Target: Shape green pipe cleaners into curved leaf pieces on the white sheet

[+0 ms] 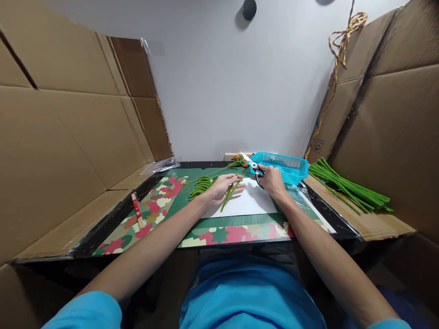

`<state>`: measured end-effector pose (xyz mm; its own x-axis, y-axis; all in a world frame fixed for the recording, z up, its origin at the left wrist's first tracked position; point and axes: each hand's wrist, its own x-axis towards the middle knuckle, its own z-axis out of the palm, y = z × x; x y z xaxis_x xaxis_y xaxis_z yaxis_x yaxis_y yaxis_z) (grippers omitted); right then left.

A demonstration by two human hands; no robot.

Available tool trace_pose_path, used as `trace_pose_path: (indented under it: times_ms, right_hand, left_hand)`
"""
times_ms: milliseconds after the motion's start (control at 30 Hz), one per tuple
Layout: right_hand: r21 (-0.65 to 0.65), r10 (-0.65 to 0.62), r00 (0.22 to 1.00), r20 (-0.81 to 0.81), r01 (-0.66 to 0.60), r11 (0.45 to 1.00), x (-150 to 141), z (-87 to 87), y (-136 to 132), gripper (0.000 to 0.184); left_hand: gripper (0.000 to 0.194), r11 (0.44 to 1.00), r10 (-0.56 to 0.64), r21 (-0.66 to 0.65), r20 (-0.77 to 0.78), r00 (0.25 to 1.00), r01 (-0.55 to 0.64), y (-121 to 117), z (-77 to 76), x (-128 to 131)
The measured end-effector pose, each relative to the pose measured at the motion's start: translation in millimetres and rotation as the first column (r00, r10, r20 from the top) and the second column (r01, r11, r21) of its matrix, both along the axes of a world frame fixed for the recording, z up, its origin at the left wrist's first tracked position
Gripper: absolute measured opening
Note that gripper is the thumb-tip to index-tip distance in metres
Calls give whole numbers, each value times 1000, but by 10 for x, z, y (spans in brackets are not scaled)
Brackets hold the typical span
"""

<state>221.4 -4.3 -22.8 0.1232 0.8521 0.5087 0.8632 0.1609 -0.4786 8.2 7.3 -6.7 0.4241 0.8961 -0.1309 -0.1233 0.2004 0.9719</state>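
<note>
My left hand [224,186] lies with fingers stretched out over a few green stems [230,195] on a white sheet [254,203]. My right hand [272,179] is closed around the black handles of a pair of scissors [253,167], blades pointing up and to the left. A pile of curled green pieces [199,185] sits just left of my left hand. A long green stem with an orange flower [236,161] lies behind the hands.
A turquoise basket [284,167] stands behind my right hand. A bundle of long green stems [346,186] rests on the cardboard at right. Wrapped chopsticks [137,210] lie on the patterned mat [154,214] at left. Cardboard walls [61,137] close both sides.
</note>
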Motion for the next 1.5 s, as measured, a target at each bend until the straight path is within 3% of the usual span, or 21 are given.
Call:
trace_pose_path:
  times_ms: [133,233,333,500,667,767,933,1267,1367,1500]
  right_hand:
    - [-65,26,999,29,-24,998,28,-35,26,30]
    - [-89,76,994,73,-70,994,18,-73,46,39]
    - [-76,96,991,92,-89,993,-2,-88,48,49]
    - [-103,143,984,108,-132,986,-5,-62,7,43]
    - [-156,213,967,139,-191,969,15,-49,-17,52]
    - [-145,261,957,130,-242,959,14,-58,-11,57]
    - [-174,184,967,174,-154,973,16,-94,8,45]
    - [-214,33,979,200,10,977,22,-65,-32,46]
    - [-229,36,980,196,10,973,39,-75,-24,47]
    - [-238,49,985,165,-9,971,69,-86,-12,49]
  left_hand:
    - [7,997,-79,11,76,994,79,39,-9,-37]
    - [11,991,-134,8,105,985,134,50,9,-61]
    - [13,994,-108,30,109,988,105,42,46,-65]
    - [18,978,-104,184,28,994,97,44,86,-99]
    - [33,968,-100,226,-60,993,111,15,119,-122]
    - [33,965,-75,246,-69,995,90,-26,146,-106]
    - [24,965,57,263,-125,990,-22,-39,151,-117]
    - [21,939,262,256,-98,960,-230,88,163,-210]
    - [9,940,281,229,-97,955,-253,111,152,-231]
    - [16,958,243,186,-117,963,-219,122,141,-251]
